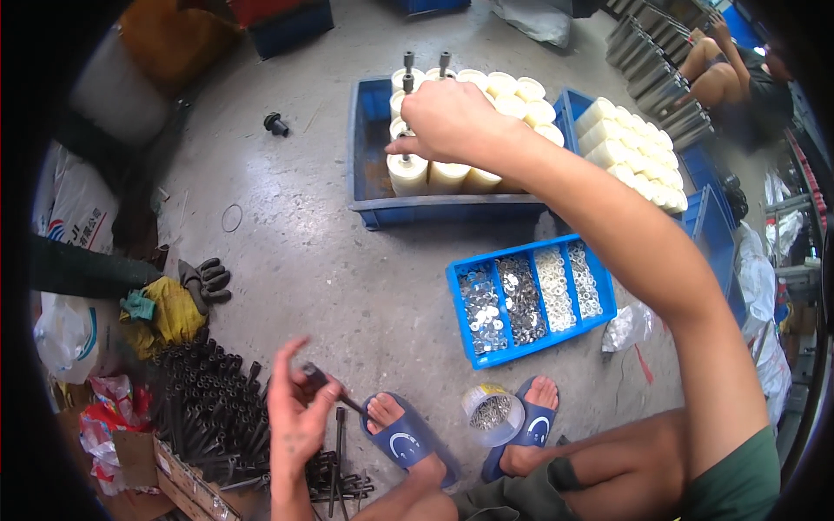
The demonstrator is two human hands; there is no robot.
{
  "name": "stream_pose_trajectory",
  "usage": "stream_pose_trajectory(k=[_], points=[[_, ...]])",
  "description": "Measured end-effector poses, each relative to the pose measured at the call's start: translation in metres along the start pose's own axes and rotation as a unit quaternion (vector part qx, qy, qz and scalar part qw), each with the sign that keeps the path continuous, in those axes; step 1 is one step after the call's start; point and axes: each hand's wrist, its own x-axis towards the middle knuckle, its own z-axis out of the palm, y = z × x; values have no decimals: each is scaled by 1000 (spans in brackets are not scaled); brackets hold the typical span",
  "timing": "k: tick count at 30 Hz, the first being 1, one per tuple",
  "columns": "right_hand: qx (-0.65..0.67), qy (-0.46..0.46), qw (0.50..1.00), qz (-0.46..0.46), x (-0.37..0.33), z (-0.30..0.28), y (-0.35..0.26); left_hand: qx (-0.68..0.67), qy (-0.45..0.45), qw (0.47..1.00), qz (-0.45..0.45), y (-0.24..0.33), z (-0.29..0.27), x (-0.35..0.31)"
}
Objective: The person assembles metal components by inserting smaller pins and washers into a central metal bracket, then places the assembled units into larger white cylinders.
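Note:
My right hand [452, 120] reaches over a blue crate [452, 211] packed with white cylinders [448, 176]. Its fingers close round the upper end of a dark rod [405, 137] standing in the near-left cylinder; part of the grip is hidden. More dark rod ends [445, 61] stick up from cylinders behind it. Low at the left, my left hand [295, 404] holds another dark rod [352, 404] between thumb and fingers, its thick end up by the fingertips and its thin shaft slanting down toward my left foot.
A blue divided tray [534, 343] holds washers and small metal parts. A clear tub of screws [492, 413] stands between my sandals. Many dark rods [208, 391] lie heaped left, near a glove [205, 282]. A second crate of cylinders [630, 152] and another person [734, 82] are at right.

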Motion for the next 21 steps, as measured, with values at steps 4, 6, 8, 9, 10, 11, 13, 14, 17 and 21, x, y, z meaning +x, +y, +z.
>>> stream_pose_trajectory(k=[4, 6, 8, 9, 10, 11, 13, 14, 17, 21], points=[[16, -23, 998, -57, -26, -20, 18, -161, 42, 985, 38, 24, -3, 34], [49, -32, 997, -57, -51, -21, 35, -235, 24, 971, 35, 6, -18, 47], [67, -55, 995, -51, -88, -7, 49, -197, 3, 980, -22, -3, -8, 49], [90, -101, 990, -28, -109, 2, 52, -181, 1, 982, -51, -15, -6, 48], [134, -97, 986, -20, -133, 20, 57, -165, -5, 983, -78, -26, -2, 48], [155, -134, 978, 27, -158, 32, 63, -187, -8, 977, -106, -41, 3, 47], [175, -144, 969, 94, -205, 72, 74, -219, 12, 962, -162, -61, 13, 44], [177, -125, 969, 119, -230, 97, 76, -241, 23, 953, -181, -74, 14, 40], [160, -166, 955, 186, -287, 151, 62, -298, 6, 931, -212, -92, 9, 27], [225, -139, 943, 203, -320, 188, 50, -306, -21, 927, -217, -88, 22, 23]])
